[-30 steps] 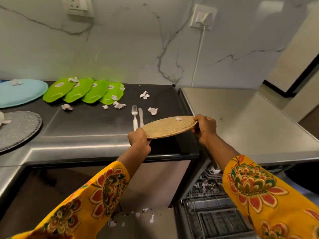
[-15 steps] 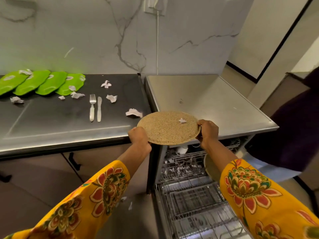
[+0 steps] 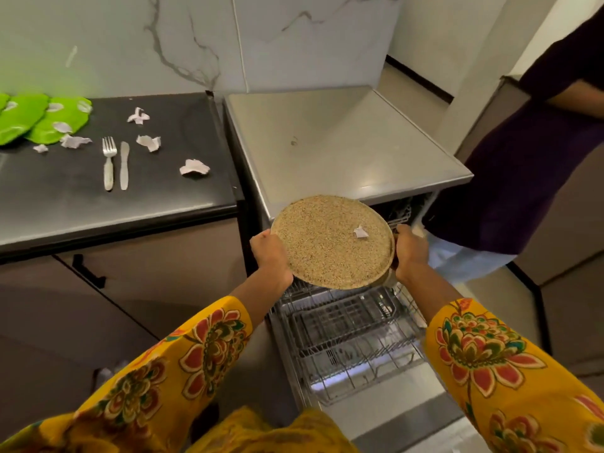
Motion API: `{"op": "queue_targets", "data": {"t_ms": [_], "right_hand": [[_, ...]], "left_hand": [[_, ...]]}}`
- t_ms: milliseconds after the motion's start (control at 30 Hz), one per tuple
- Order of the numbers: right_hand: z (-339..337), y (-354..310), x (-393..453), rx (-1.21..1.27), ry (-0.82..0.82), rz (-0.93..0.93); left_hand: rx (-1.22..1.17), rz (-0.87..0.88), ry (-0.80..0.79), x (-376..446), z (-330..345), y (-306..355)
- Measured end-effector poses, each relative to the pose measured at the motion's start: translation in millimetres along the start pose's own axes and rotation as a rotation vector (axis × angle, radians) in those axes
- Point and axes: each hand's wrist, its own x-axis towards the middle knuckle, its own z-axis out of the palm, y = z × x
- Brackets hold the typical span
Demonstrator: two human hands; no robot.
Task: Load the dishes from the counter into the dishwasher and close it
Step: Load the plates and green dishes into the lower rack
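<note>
I hold a round speckled tan plate (image 3: 327, 240) level over the open dishwasher. My left hand (image 3: 269, 255) grips its left rim and my right hand (image 3: 410, 250) grips its right rim. A small white paper scrap (image 3: 360, 232) lies on the plate. Below it the lower wire rack (image 3: 346, 328) is pulled out over the lowered door (image 3: 376, 410). On the dark counter (image 3: 65, 207) to the left lie a fork (image 3: 108, 165), a knife (image 3: 124, 165) and green plates (image 3: 39, 120).
Crumpled paper scraps (image 3: 194, 167) are scattered on the counter. The dishwasher's steel top (image 3: 343, 142) reaches back to the marble wall. A person in dark clothes (image 3: 523, 165) stands close on the right of the dishwasher. Cabinet doors with a black handle (image 3: 88, 271) are below the counter.
Both hands carried the tan plate rightward off the counter's edge and lower, over the pulled-out rack. My view turned right and down, showing more of the dishwasher.
</note>
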Motion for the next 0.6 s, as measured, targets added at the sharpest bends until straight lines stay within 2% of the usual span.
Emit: {"op": "queue_targets", "data": {"t_ms": [233,400,600], "right_hand": [[-33.2,39.3,6.3,-0.032,0.035,0.121],[-48.4,66.4,3.5,0.004,0.027,0.181],[-63.2,101.6,5.7,0.016,-0.028,0.435]], "left_hand": [[0.084,-0.039,-0.084,-14.6,-1.6,-44.7],[0.174,-0.070,-0.044,-15.9,-8.0,-70.6],[0.283,-0.170,0.035,-9.0,-14.1,-94.7]]}}
